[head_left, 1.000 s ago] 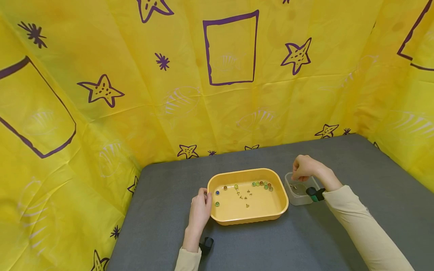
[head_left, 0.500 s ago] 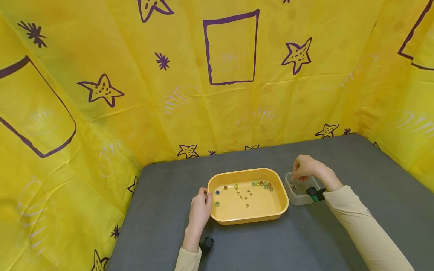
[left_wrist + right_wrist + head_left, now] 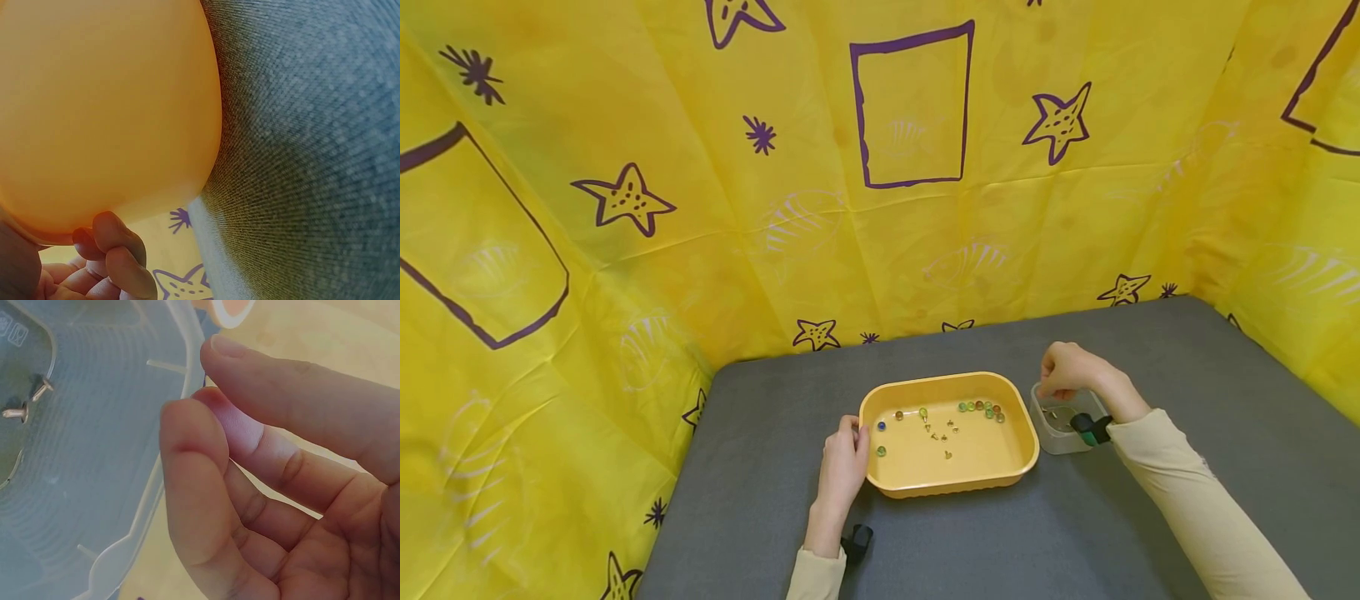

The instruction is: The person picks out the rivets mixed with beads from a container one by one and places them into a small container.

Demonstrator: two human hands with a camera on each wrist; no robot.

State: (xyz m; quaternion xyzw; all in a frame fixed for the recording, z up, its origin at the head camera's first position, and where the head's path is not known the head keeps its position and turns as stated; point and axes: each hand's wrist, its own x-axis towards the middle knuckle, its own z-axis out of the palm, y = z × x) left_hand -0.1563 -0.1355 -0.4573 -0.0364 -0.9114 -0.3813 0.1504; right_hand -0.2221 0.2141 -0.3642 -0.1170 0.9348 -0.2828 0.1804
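My left hand (image 3: 845, 462) grips the left rim of the yellow tray (image 3: 951, 483); in the left wrist view, its curled fingers (image 3: 122, 250) meet the outer wall. Inside the tray lie several glass marbles, including a blue marble (image 3: 882, 426) and a row at the back right. Small brass-coloured flat-headed pins (image 3: 943, 437), like rivets, are scattered in its middle. My right hand (image 3: 1071, 371) hovers over the left rim of a clear plastic box (image 3: 1063, 443). Its fingers are loosely bent, and nothing shows between thumb and fingertips. A rivet-like pin (image 3: 42, 389) shows in the box.
The tray and box stand close side by side on a dark grey table (image 3: 760, 483). A yellow cloth (image 3: 910, 242) with drawn starfish hangs behind and at both sides. Each wrist wears a black band, such as the right wristband (image 3: 1092, 428).
My right hand stays over the box at first, then shifts slightly left toward its rim. The left hand, tray and its contents stay in place.
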